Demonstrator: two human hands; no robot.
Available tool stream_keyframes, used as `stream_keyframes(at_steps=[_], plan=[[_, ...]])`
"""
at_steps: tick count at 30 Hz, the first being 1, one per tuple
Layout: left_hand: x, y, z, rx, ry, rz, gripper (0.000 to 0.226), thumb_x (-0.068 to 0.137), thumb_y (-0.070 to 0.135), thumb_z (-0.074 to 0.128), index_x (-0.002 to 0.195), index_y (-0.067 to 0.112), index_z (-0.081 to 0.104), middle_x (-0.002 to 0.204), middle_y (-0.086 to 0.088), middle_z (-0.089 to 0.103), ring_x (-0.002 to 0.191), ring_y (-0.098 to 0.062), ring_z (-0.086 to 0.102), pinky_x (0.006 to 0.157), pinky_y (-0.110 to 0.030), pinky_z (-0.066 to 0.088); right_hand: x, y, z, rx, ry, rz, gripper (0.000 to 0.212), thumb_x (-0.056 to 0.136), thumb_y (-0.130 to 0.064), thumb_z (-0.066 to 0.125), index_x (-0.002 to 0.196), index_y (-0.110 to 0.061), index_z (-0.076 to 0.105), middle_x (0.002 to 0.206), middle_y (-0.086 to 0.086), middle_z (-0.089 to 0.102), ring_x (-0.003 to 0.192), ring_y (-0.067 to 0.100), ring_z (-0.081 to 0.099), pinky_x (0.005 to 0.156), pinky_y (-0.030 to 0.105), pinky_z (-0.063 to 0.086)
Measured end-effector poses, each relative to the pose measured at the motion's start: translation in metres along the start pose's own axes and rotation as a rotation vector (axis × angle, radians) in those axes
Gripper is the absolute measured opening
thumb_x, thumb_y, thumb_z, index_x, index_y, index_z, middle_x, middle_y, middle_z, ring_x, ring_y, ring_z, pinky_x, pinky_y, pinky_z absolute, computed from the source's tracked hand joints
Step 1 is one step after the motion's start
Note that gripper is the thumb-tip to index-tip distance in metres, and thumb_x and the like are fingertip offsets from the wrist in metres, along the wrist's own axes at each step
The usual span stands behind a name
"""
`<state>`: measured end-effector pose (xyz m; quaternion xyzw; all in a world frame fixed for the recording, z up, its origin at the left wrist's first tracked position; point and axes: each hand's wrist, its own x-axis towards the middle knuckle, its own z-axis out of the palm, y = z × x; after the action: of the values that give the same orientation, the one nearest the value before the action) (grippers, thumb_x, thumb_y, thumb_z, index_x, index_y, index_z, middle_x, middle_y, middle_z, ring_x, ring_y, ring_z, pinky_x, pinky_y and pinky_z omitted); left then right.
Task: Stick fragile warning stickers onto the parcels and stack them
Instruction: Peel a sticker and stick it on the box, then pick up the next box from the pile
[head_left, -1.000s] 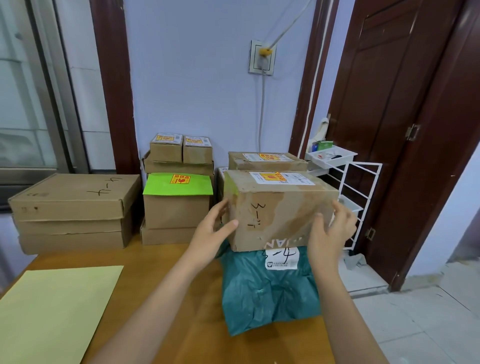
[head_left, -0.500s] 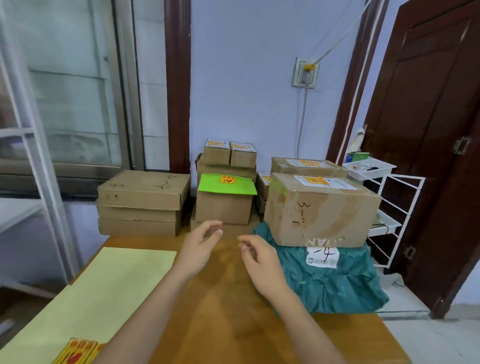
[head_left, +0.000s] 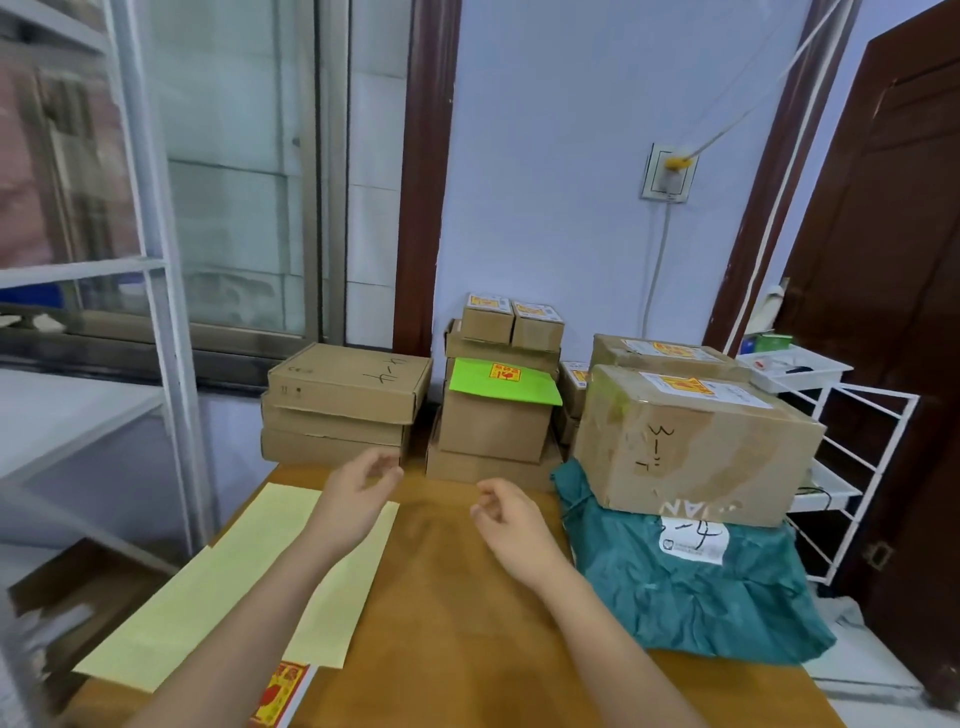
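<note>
A worn brown parcel (head_left: 691, 447) with a red-yellow fragile sticker on its top sits on a teal bag parcel (head_left: 696, 582) at the table's right. My left hand (head_left: 353, 499) and my right hand (head_left: 511, 519) hover over the wooden table (head_left: 447, 623), fingers loosely curled, holding nothing. A stack of flat cardboard boxes (head_left: 343, 405) without stickers stands at the far left of the table. Stickered boxes, one with a green top (head_left: 501, 384), are piled at the back centre. A strip of red-yellow stickers (head_left: 280, 693) lies at the near edge beside my left forearm.
Pale yellow backing sheets (head_left: 234, 582) cover the table's left part. A white wire rack (head_left: 852, 467) with trays stands right of the table, before a dark wooden door (head_left: 904, 312). A window and a white metal frame (head_left: 156, 291) are on the left.
Both hands let go of the brown parcel on the teal bag and drew back to the table's middle. The view swung left, bringing the window and sticker strip into sight.
</note>
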<state>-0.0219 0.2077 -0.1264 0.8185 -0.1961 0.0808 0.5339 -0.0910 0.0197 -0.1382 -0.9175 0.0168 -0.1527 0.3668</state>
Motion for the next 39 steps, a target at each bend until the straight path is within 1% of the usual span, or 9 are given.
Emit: stream_keyframes(at_steps=[11, 17, 18, 20, 23, 28, 32, 35, 39], plan=[[0.039, -0.038, -0.039, 0.083, 0.04, -0.125, 0.032, 0.095, 0.024, 0.053, 0.126, 0.015, 0.056, 0.123, -0.002, 0.059, 0.118, -0.019, 0.052, 0.098, -0.033, 0.04, 0.056, -0.014, 0.02, 0.013, -0.063, -0.037, 0.034, 0.098, -0.023, 0.047, 0.13, -0.01, 0.049, 0.118, 0.005, 0.052, 0.083, 0.003, 0.047, 0.077, 0.014, 0.035], [0.083, -0.052, -0.058, 0.122, 0.347, -0.21, 0.026, 0.093, 0.026, 0.053, 0.115, 0.014, 0.058, 0.106, -0.003, 0.062, 0.097, -0.02, 0.056, 0.083, -0.035, 0.044, 0.118, -0.021, 0.04, 0.078, -0.024, -0.017, 0.037, 0.098, -0.023, 0.048, 0.133, -0.01, 0.048, 0.121, 0.004, 0.053, 0.081, 0.004, 0.05, 0.076, 0.016, 0.036], [0.091, -0.055, -0.061, 0.128, 0.385, -0.223, 0.029, 0.092, 0.03, 0.052, 0.117, 0.016, 0.056, 0.106, -0.003, 0.062, 0.096, -0.022, 0.058, 0.083, -0.039, 0.048, 0.127, -0.023, 0.042, 0.095, -0.023, -0.009, 0.04, 0.098, -0.024, 0.047, 0.136, -0.011, 0.045, 0.127, 0.005, 0.052, 0.083, 0.004, 0.052, 0.077, 0.015, 0.037], [0.107, -0.059, -0.067, 0.107, 0.432, -0.242, 0.041, 0.09, 0.035, 0.052, 0.126, 0.015, 0.049, 0.115, -0.008, 0.06, 0.101, -0.027, 0.058, 0.088, -0.048, 0.05, 0.143, -0.028, 0.048, 0.137, -0.029, 0.009, 0.05, 0.098, -0.028, 0.047, 0.145, -0.013, 0.035, 0.141, 0.004, 0.044, 0.107, 0.012, 0.055, 0.092, 0.02, 0.041], [0.131, -0.067, -0.072, 0.057, 0.499, -0.284, 0.056, 0.092, 0.031, 0.054, 0.142, 0.012, 0.035, 0.139, -0.013, 0.046, 0.124, -0.032, 0.046, 0.1, -0.052, 0.042, 0.164, -0.03, 0.057, 0.193, -0.027, 0.038, 0.065, 0.098, -0.034, 0.048, 0.152, -0.015, 0.018, 0.156, 0.0, 0.022, 0.139, 0.018, 0.032, 0.114, 0.033, 0.029], [0.163, -0.072, -0.071, -0.129, 0.494, -0.342, 0.071, 0.095, 0.023, 0.052, 0.152, 0.015, 0.012, 0.157, -0.009, 0.018, 0.142, -0.033, 0.022, 0.111, -0.05, 0.025, 0.186, -0.027, 0.071, 0.315, -0.031, 0.109, 0.074, 0.098, -0.037, 0.046, 0.154, -0.016, 0.002, 0.16, -0.004, 0.005, 0.147, 0.014, 0.005, 0.116, 0.028, 0.009], [0.172, -0.074, -0.066, -0.29, 0.38, -0.407, 0.062, 0.098, 0.03, 0.046, 0.152, 0.019, 0.016, 0.148, -0.008, 0.035, 0.131, -0.032, 0.037, 0.102, -0.043, 0.033, 0.194, -0.033, 0.08, 0.43, -0.012, 0.149, 0.069, 0.093, -0.043, 0.048, 0.152, -0.025, 0.016, 0.156, -0.008, 0.023, 0.144, 0.016, 0.022, 0.118, 0.036, 0.019], [0.167, -0.073, -0.064, -0.341, 0.444, -0.364, 0.055, 0.098, 0.029, 0.047, 0.146, 0.017, 0.025, 0.131, -0.007, 0.044, 0.117, -0.029, 0.045, 0.09, -0.039, 0.038, 0.192, -0.035, 0.081, 0.48, 0.001, 0.149, 0.065, 0.092, -0.043, 0.05, 0.15, -0.03, 0.025, 0.152, -0.009, 0.031, 0.14, 0.013, 0.029, 0.116, 0.039, 0.025], [0.152, -0.065, -0.067, -0.415, 0.535, -0.279, 0.029, 0.097, 0.025, 0.049, 0.123, 0.018, 0.036, 0.109, -0.004, 0.045, 0.089, -0.017, 0.049, 0.079, -0.033, 0.043, 0.178, -0.042, 0.067, 0.547, 0.03, 0.122, 0.053, 0.096, -0.033, 0.05, 0.146, -0.025, 0.032, 0.144, -0.011, 0.035, 0.132, 0.007, 0.033, 0.113, 0.03, 0.027]])
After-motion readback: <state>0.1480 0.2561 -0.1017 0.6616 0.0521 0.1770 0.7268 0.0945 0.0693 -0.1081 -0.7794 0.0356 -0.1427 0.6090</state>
